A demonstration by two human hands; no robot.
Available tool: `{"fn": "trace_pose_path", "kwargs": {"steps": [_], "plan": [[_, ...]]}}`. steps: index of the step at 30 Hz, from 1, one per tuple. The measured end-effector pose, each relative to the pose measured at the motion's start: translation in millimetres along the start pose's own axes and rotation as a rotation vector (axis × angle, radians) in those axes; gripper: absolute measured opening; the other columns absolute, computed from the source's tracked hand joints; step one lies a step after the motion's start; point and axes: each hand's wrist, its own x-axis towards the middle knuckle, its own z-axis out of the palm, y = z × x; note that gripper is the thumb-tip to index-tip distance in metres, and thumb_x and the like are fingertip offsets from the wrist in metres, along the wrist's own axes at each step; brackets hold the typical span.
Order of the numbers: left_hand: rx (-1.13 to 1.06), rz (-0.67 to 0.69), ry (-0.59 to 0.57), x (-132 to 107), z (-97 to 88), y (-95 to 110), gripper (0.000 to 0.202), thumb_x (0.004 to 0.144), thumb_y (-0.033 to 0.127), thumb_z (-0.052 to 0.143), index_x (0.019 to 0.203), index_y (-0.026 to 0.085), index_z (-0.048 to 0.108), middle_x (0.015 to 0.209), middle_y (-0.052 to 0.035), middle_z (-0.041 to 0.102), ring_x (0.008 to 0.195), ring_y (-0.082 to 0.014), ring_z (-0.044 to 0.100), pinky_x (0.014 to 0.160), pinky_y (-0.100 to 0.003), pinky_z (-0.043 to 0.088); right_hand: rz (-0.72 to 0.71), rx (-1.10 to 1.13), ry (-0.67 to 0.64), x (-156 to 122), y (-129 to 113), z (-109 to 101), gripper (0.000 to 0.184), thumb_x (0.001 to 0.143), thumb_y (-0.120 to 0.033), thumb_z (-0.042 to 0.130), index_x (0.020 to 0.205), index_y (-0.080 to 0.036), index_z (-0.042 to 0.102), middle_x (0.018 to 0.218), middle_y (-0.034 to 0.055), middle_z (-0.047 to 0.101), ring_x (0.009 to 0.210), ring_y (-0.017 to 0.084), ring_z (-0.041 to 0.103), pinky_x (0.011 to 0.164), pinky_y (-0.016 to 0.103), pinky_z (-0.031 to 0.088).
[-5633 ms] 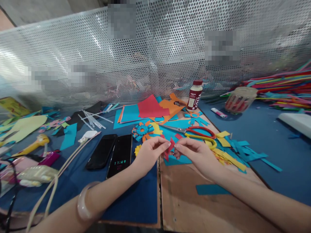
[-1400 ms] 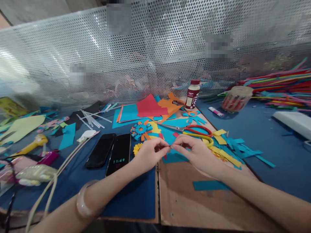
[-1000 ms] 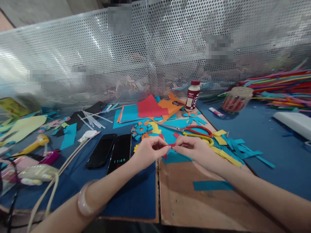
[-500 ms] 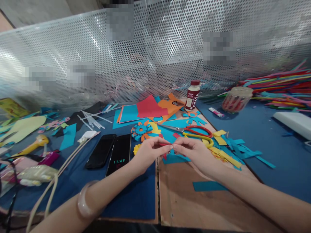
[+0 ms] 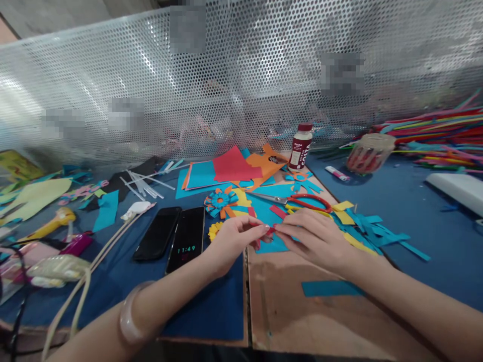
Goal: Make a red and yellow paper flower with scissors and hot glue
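Between my fingertips is a small piece of red paper [image 5: 270, 231], mostly hidden by the fingers. My left hand [image 5: 241, 235] pinches it from one side, thumb against fingers. On the other side my right hand [image 5: 315, 236] is closed on it too, the back of the hand turned up. Just beyond the hands lie scissors [image 5: 302, 200] with red and yellow handles, on blue paper [image 5: 266, 213]. A blue and orange paper flower [image 5: 220, 201] and a yellow paper flower [image 5: 215, 231] sit close to my left hand.
Two phones [image 5: 158, 234] lie left of my hands, beside a pale cable [image 5: 109, 244]. Sheets of coloured paper [image 5: 234, 166] and a dark red bottle [image 5: 301, 147] stand farther back. Blue paper strips [image 5: 372, 231], a glue stick [image 5: 337, 173] and a clear jar [image 5: 370, 153] are to the right.
My right hand has rolled over so its back faces up, and its fingers now bunch at the red paper. My left hand keeps its pinch almost in place.
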Motion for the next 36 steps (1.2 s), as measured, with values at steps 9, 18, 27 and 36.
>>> {"fn": "trace_pose_path", "kwargs": {"steps": [9, 18, 27, 36], "plan": [[-0.028, -0.037, -0.003, -1, 1.3, 0, 0.024, 0.074, 0.037, 0.065, 0.078, 0.013, 0.063, 0.073, -0.0048, 0.067, 0.063, -0.0107, 0.058, 0.058, -0.022, 0.04, -0.147, -0.132, -0.103, 5, -3, -8, 0.021, 0.085, -0.014, 0.05, 0.101, -0.02, 0.062, 0.086, 0.0048, 0.065, 0.075, 0.017, 0.057, 0.069, 0.032, 0.047], [0.015, -0.026, 0.035, -2, 2.3, 1, 0.025, 0.074, 0.036, 0.065, 0.078, 0.012, 0.067, 0.074, -0.0063, 0.068, 0.066, -0.0122, 0.059, 0.06, -0.022, 0.04, -0.107, -0.163, -0.125, 4, -4, -2, 0.014, 0.084, -0.016, 0.052, 0.096, -0.016, 0.061, 0.081, 0.005, 0.063, 0.074, 0.016, 0.055, 0.069, 0.03, 0.047], [0.007, -0.031, 0.046, -3, 2.8, 2, 0.023, 0.073, 0.035, 0.066, 0.077, 0.012, 0.068, 0.072, -0.0054, 0.068, 0.065, -0.0119, 0.059, 0.06, -0.022, 0.041, -0.14, -0.188, -0.079, 6, -4, -1, 0.013, 0.082, -0.017, 0.057, 0.094, -0.013, 0.062, 0.08, 0.0059, 0.063, 0.073, 0.017, 0.055, 0.067, 0.031, 0.046], [0.012, 0.014, 0.015, -4, 3.4, 1, 0.025, 0.075, 0.038, 0.064, 0.079, 0.013, 0.069, 0.073, -0.0055, 0.068, 0.07, -0.0132, 0.062, 0.061, -0.021, 0.043, -0.224, -0.255, -0.108, 5, -11, -8, 0.015, 0.084, -0.013, 0.051, 0.09, -0.012, 0.064, 0.081, 0.0076, 0.064, 0.076, 0.02, 0.054, 0.064, 0.033, 0.041]]}}
